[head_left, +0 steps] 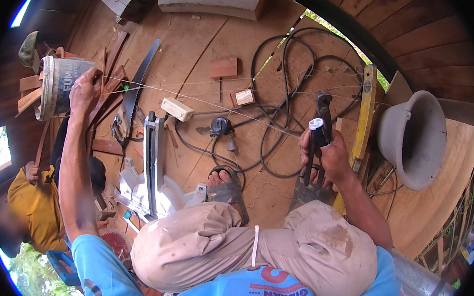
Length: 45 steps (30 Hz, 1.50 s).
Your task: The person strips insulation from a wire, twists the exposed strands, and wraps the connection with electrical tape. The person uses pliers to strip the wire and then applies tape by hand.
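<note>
My left hand [85,90] is stretched out to the far left, its fingers closed on a thin string beside a grey-blue bucket [68,84]. From there the pale string [196,97] runs over the floor toward my right hand [332,157]. That hand is closed round a dark, long-handled tool [323,105] whose kind I cannot make out. A small black bottle with a white cap [316,124] sits in the same grip. Beyond the right hand stands a yellow spirit level [365,113].
Loops of black cable [264,150] cover the middle floor, near a tape measure [221,126] and a plumb bob [233,144]. A handsaw [138,80] and a metal saw machine [155,181] are at left. A grey bowl [416,139] is at right. Another person [43,206] crouches lower left.
</note>
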Each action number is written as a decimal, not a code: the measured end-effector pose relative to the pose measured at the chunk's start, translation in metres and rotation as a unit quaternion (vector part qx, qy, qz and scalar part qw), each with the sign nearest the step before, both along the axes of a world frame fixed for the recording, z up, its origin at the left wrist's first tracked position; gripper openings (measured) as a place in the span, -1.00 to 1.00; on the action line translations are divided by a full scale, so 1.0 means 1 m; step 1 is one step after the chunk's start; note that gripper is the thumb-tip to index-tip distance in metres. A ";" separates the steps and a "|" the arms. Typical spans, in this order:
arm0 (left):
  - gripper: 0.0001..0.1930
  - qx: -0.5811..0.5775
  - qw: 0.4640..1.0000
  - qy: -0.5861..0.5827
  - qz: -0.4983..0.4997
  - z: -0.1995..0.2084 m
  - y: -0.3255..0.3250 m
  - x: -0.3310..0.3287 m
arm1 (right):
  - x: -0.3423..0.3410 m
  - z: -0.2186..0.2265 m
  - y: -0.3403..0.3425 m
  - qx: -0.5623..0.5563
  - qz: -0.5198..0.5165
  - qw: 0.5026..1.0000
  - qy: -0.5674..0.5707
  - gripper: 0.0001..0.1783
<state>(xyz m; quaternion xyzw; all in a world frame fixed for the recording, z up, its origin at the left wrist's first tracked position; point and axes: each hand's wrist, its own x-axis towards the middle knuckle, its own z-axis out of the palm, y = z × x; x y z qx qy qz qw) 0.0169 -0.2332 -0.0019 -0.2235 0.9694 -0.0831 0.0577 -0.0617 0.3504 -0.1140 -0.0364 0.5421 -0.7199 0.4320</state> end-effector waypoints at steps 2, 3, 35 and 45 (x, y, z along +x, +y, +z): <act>-0.67 0.012 0.997 0.024 -0.068 -0.009 0.025 -0.003 | 0.002 0.000 -0.002 0.001 -0.001 1.000 -0.022 -0.77; -0.61 0.011 0.998 0.023 -0.064 -0.016 0.046 -0.006 | 0.002 -0.001 -0.004 0.002 0.002 0.999 -0.034 -0.77; -0.82 0.585 0.786 -0.082 -0.183 -0.082 0.305 -0.041 | 0.010 -0.032 0.012 0.098 0.007 0.994 -0.044 -0.56; -0.85 0.484 0.835 -0.048 -0.257 -0.015 0.277 -0.053 | -0.011 0.005 0.011 0.251 0.217 0.943 0.036 -0.34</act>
